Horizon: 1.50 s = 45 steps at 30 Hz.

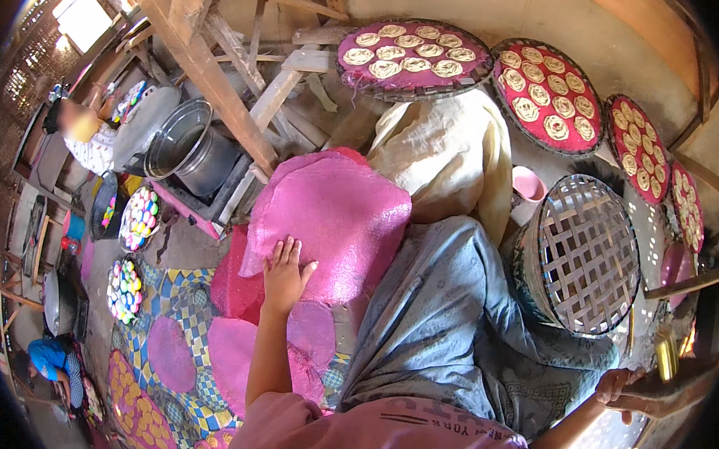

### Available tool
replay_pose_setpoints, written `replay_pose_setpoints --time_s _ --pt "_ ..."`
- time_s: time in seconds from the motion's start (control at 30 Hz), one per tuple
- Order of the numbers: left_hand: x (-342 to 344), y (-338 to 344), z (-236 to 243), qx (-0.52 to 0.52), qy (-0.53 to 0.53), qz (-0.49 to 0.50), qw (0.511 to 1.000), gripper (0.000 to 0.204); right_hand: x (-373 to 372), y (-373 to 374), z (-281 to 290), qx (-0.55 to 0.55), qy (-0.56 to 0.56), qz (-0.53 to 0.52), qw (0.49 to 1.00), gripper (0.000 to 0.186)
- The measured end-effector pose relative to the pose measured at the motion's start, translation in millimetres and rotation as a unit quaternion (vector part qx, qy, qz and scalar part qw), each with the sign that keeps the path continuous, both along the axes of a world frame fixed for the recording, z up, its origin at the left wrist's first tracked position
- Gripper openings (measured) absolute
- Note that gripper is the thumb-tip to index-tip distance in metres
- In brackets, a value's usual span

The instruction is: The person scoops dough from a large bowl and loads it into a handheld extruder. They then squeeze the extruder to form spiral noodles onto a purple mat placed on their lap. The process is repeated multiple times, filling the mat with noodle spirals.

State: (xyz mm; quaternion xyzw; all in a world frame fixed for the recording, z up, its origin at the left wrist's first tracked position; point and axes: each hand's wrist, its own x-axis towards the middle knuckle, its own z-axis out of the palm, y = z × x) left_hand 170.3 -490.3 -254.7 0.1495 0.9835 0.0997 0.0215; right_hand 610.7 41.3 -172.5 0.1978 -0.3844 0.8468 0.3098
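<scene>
My left hand [286,270] lies flat with its fingers spread on a large round pink sheet [334,218]. The sheet is draped over a raised support that it mostly hides. A darker red-pink cloth [240,283] shows under its left edge. At the lower right, my right hand [621,391] is closed around the end of a brown wooden bar [682,390]. A gold-coloured metal cylinder [666,358] stands at that bar. More pink round sheets [234,356] lie on the floor by my left forearm.
Round trays with coiled noodle nests [411,50] lean along the wall. An open-weave bamboo basket [588,256] and pink bucket [528,185] stand to my right. Wooden beams [211,85] and a large pot on a stove [182,145] are ahead left. Two people [96,150] sit farther left.
</scene>
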Motion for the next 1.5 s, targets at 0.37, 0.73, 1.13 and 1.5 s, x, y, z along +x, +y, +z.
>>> replay_pose_setpoints --time_s 0.37,0.73,1.13,1.5 --pt "-62.0 -68.6 -59.8 0.456 -0.005 0.287 0.843 0.093 3.1 20.7 -32.7 -0.029 0.104 0.055 0.993 0.08" --pt "-34.6 -37.7 -51.5 0.68 -0.133 0.279 0.665 0.058 10.7 37.0 -43.3 -0.052 0.081 -0.02 0.995 0.098" --pt "-73.5 10.8 262.9 0.094 0.393 0.009 0.915 0.031 20.1 29.1 -43.1 -0.044 0.058 -0.053 0.996 0.108" --pt "-10.3 88.8 70.9 0.044 0.217 -0.176 0.959 0.048 26.3 26.0 -45.0 -0.055 0.043 -0.066 0.995 0.109"
